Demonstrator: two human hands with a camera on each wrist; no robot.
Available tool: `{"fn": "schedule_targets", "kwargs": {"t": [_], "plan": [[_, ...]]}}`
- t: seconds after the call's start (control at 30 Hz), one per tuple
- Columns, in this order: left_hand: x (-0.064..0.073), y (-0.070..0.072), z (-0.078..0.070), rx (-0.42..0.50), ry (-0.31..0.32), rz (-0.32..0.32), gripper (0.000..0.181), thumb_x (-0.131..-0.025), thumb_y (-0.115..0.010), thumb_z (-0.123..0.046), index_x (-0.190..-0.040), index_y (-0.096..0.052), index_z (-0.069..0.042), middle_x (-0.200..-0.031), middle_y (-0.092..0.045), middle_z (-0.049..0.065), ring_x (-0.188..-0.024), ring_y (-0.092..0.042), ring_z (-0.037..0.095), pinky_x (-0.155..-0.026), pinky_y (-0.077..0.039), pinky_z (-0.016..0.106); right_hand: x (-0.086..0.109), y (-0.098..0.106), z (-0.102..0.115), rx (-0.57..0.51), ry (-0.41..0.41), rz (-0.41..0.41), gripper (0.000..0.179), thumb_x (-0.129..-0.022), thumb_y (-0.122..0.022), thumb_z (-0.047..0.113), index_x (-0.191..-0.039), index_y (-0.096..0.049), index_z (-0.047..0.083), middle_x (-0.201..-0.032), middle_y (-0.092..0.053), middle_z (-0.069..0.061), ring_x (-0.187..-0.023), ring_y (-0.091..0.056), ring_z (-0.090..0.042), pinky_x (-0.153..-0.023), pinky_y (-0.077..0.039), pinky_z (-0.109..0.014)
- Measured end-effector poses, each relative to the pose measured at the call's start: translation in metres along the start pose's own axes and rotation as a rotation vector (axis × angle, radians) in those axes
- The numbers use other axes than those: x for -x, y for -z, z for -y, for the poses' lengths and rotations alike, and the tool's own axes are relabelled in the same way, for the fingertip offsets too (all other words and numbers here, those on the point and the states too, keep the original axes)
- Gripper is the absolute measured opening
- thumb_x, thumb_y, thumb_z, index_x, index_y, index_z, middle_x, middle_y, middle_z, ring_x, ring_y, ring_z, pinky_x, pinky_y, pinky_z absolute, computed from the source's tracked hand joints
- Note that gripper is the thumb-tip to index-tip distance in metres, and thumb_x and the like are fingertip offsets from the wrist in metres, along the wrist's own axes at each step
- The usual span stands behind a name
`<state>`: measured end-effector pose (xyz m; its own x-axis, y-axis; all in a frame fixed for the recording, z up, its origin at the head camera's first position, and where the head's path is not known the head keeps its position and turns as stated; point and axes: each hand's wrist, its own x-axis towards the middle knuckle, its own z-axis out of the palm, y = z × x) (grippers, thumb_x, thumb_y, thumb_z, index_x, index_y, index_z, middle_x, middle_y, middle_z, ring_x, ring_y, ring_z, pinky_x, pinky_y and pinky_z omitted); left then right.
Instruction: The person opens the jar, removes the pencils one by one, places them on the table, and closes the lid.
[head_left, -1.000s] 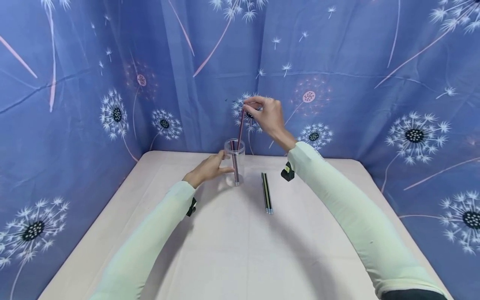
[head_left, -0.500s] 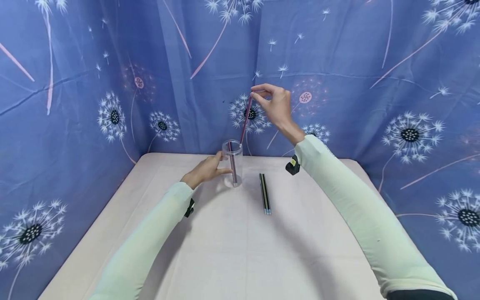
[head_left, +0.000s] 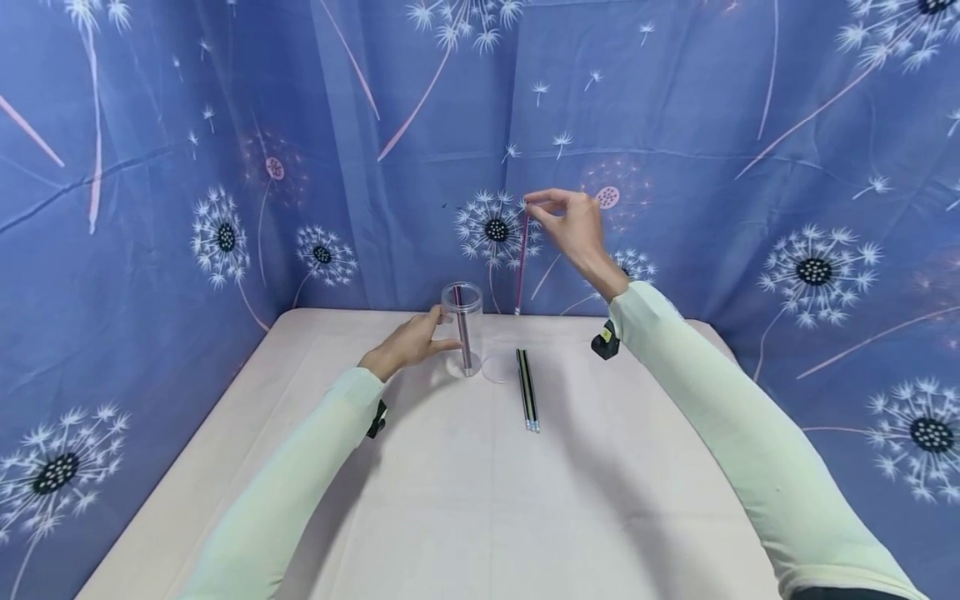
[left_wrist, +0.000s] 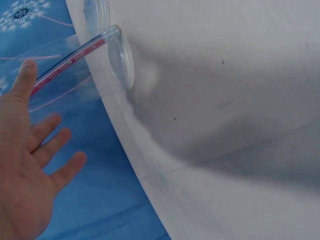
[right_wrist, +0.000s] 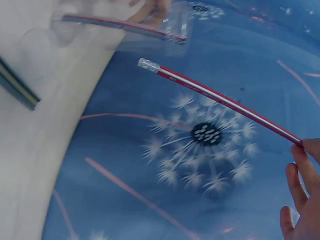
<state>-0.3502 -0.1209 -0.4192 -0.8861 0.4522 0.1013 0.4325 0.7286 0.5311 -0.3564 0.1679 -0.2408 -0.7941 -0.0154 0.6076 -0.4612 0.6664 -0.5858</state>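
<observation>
Can't read the tiny lettering on the red-and-white pencil (right_wrist: 227, 102), and its top end's hidden in the right hand (right_wrist: 306, 187), which the right wrist view chops off. Left wrist view crops the left hand (left_wrist: 25, 170) and clear lid (left_wrist: 97, 15); right wrist blurs the clear jar (right_wrist: 112, 40).

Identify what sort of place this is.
Probably a makeshift recording booth: blue dandelion-print fabric hangs behind and on both sides of a pale table, and a black wrist-worn device is visible.

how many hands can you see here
2: the left hand holds the clear jar; the right hand, higher up, pinches a red-and-white pencil near its end. No other hand shows.
</observation>
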Motion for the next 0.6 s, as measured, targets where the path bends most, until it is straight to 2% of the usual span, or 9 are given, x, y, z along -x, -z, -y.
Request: {"fn": "schedule_targets", "kwargs": {"t": [0.33, 0.6], "plan": [[0.001, -0.001, 0.003, 0.011, 0.004, 0.003, 0.078, -0.098, -0.072, -0.044, -0.153, -0.035, -0.003, -0.155, -0.049, 0.019, -0.143, -0.047, 0.039, -0.121, -0.038, 0.052, 0.023, -0.006, -0.049, 0.073, -0.091, 0.135, 0.021, -0.098, -0.075, 0.026, -0.116, -0.080, 0.016, -0.108, -0.078, -0.014, -0.034, -0.025, -0.004, -0.030, -0.022, -0.020], [-0.001, 0.000, 0.003, 0.022, -0.002, 0.004, 0.076, -0.097, -0.072, -0.045, -0.151, -0.037, -0.004, -0.156, -0.050, 0.018, -0.143, -0.048, 0.038, -0.121, -0.038, 0.051, 0.043, -0.013, -0.080, 0.132, -0.119, 0.227, 0.019, -0.097, -0.076, 0.021, -0.113, -0.081, 0.011, -0.108, -0.077, -0.015, -0.037, -0.024, -0.005, -0.033, -0.020, -0.020]]}}
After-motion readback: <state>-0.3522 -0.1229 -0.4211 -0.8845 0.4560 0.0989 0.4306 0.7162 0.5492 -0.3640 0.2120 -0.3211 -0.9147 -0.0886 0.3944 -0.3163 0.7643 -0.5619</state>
